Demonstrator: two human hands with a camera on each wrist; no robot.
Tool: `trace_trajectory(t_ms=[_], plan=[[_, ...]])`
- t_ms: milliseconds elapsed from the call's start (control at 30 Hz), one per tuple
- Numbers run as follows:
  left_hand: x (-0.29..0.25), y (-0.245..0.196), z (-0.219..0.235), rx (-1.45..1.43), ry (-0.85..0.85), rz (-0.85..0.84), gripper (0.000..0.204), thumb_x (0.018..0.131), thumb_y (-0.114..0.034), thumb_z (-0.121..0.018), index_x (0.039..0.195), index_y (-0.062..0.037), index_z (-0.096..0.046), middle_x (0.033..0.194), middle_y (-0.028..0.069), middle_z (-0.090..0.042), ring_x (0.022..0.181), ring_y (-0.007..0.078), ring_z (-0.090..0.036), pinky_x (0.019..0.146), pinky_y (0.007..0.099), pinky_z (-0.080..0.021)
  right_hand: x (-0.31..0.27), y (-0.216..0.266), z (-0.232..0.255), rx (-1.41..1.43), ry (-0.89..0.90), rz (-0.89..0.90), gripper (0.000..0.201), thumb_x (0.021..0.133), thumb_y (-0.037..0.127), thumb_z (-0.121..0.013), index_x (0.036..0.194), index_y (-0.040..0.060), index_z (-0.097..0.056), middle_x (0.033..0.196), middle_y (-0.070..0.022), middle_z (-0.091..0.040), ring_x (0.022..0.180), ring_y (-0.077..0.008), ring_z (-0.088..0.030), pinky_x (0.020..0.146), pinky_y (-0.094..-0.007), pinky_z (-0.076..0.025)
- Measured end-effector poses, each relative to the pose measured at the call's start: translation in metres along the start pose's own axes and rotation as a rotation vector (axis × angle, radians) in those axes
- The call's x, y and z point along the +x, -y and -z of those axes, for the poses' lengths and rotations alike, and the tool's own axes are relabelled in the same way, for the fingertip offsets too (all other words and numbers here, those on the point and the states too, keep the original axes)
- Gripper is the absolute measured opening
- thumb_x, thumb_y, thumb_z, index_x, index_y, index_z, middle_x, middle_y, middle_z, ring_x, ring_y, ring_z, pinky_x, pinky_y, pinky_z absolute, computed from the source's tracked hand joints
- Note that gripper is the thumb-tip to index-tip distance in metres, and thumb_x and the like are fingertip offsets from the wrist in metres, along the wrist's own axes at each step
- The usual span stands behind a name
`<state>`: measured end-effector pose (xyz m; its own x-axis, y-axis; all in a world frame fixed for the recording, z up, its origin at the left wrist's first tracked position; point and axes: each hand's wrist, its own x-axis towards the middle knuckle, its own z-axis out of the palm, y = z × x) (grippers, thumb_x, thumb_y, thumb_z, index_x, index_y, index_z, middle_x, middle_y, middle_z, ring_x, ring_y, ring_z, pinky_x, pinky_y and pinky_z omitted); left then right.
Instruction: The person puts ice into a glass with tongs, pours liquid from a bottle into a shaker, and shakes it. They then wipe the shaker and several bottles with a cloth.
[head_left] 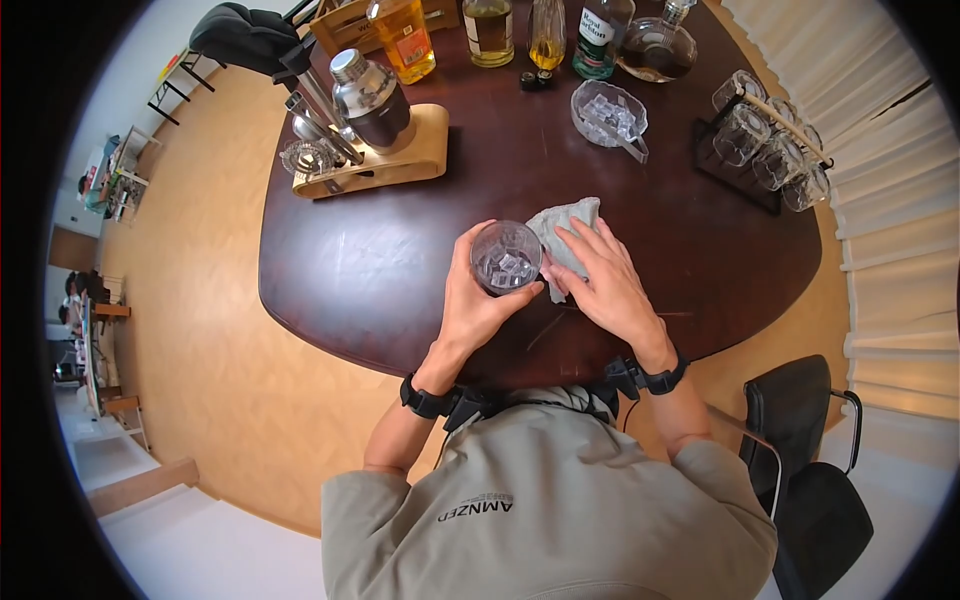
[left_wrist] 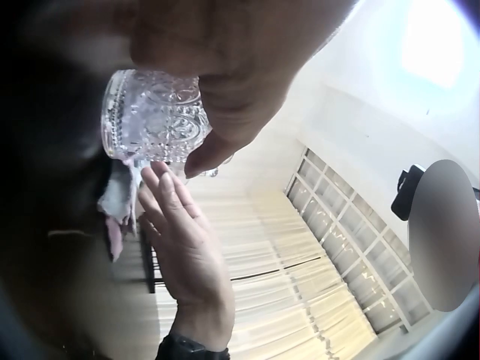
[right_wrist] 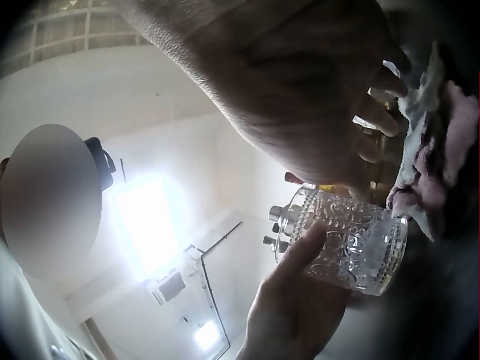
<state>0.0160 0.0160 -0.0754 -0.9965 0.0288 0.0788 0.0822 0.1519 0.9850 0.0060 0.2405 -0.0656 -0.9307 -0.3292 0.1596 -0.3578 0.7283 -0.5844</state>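
Dark, glossy reddish-brown table: your left hand grips a clear embossed glass of transparent cubes; your right hand, fingers extended, lies over a grey-and-pink cloth.

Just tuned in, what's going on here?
A person holds a patterned glass with clear cubes inside in the left grip. The right grip is over a grey cloth beside the glass; whether it's pressing, I can't tell. A bowl of similar cubes stands farther back on the table.
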Motion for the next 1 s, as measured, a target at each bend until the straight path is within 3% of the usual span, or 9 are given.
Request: trace_trajectory(t_ms=[300, 400, 533, 633, 667, 767, 800, 933, 1000], plan=[[0.003, -0.024, 0.009, -0.055, 0.036, -0.031, 0.1, 0.068, -0.006, -0.096, 0.152, 0.001, -0.042, 0.141, 0.0137, -0.058, 0.132, 0.0229, -0.058, 0.114, 0.0383, -0.046, 0.016, 0.001, 0.003, -0.068, 0.07, -0.063, 0.038, 0.088, 0.011, -0.073, 0.125, 0.0033, -0.068, 0.143, -0.0195, -0.061, 0.129, -0.0419, -0.058, 0.101, -0.046, -0.051], [0.002, -0.038, 0.011, -0.182, 0.024, -0.006, 0.102, 0.067, -0.005, -0.096, 0.154, 0.0001, -0.041, 0.142, 0.0139, -0.059, 0.132, 0.0229, -0.058, 0.114, 0.0387, -0.046, 0.026, -0.001, 0.002, 0.175, -0.011, -0.18, 0.026, 0.089, 0.009, -0.073, 0.114, 0.0044, -0.069, 0.133, -0.0191, -0.066, 0.116, -0.0398, -0.065, 0.096, -0.0403, -0.053], [0.0, -0.042, 0.01, -0.187, 0.005, -0.065, 0.102, 0.066, -0.005, -0.096, 0.153, -0.0008, -0.043, 0.141, 0.0135, -0.06, 0.132, 0.0227, -0.059, 0.114, 0.0387, -0.047, 0.016, 0.018, 0.009, 1.207, 0.029, -0.144, 0.027, 0.112, 0.016, -0.055, 0.133, -0.0008, -0.052, 0.121, -0.0017, -0.064, 0.112, -0.0078, -0.06, 0.098, -0.0291, -0.051], [-0.003, -0.051, 0.009, -0.242, 0.037, -0.077, 0.104, 0.065, -0.006, -0.097, 0.154, 0.0002, -0.043, 0.142, 0.0134, -0.059, 0.132, 0.0229, -0.059, 0.114, 0.0383, -0.047, 0.012, 0.031, -0.011, 1.218, 0.039, -0.172, 0.03, 0.114, 0.024, -0.047, 0.133, 0.0013, -0.053, 0.106, -0.002, -0.064, 0.087, -0.006, -0.062, 0.077, -0.0235, -0.052], [-0.005, -0.053, 0.01, -0.275, 0.061, -0.114, 0.105, 0.065, -0.007, -0.097, 0.154, 0.001, -0.042, 0.142, 0.0136, -0.059, 0.133, 0.0228, -0.058, 0.114, 0.0382, -0.047, 0.005, 0.038, 0.0, 1.176, 0.088, -0.099, 0.033, 0.114, 0.025, -0.041, 0.134, 0.0024, -0.054, 0.094, -0.002, -0.063, 0.068, -0.0067, -0.058, 0.058, -0.0229, -0.046], [-0.011, -0.06, 0.017, -0.308, 0.093, -0.138, 0.111, 0.065, -0.011, -0.099, 0.157, 0.0031, -0.038, 0.143, 0.0141, -0.058, 0.134, 0.0233, -0.058, 0.115, 0.0389, -0.046, 0.007, 0.04, -0.005, 1.382, 0.238, -0.22, 0.035, 0.112, 0.023, -0.038, 0.136, 0.0045, -0.056, 0.086, -0.0009, -0.062, 0.059, -0.0067, -0.051, 0.048, -0.0234, -0.038], [-0.013, -0.061, 0.021, -0.302, 0.133, -0.172, 0.112, 0.067, -0.014, -0.099, 0.158, 0.0021, -0.036, 0.144, 0.0146, -0.057, 0.135, 0.0237, -0.056, 0.116, 0.0398, -0.044, 0.004, 0.049, -0.013, 1.474, 0.18, -0.408, 0.036, 0.111, 0.022, -0.039, 0.137, 0.0057, -0.057, 0.087, 0.0015, -0.062, 0.058, -0.0054, -0.047, 0.048, -0.0213, -0.034], [-0.012, -0.058, 0.021, -0.27, 0.194, -0.192, 0.131, 0.059, -0.019, -0.104, 0.162, -0.0004, -0.026, 0.147, 0.0147, -0.052, 0.134, 0.0259, -0.056, 0.115, 0.0418, -0.044, -0.003, 0.041, -0.023, 1.774, 0.259, -0.396, 0.036, 0.112, 0.022, -0.039, 0.139, 0.0061, -0.057, 0.087, 0.004, -0.06, 0.058, -0.0037, -0.043, 0.048, -0.0207, -0.032], [-0.008, -0.056, 0.016, -0.143, 0.108, -0.314, 0.133, 0.057, -0.022, -0.106, 0.161, -0.0016, -0.025, 0.147, 0.0141, -0.049, 0.133, 0.0262, -0.055, 0.114, 0.0421, -0.045, -0.008, 0.036, -0.031, 2.033, 0.245, -0.198, 0.04, 0.111, 0.021, -0.04, 0.147, 0.0063, -0.052, 0.108, -0.0009, -0.066, 0.079, -0.0075, -0.06, 0.064, -0.0229, -0.049]])
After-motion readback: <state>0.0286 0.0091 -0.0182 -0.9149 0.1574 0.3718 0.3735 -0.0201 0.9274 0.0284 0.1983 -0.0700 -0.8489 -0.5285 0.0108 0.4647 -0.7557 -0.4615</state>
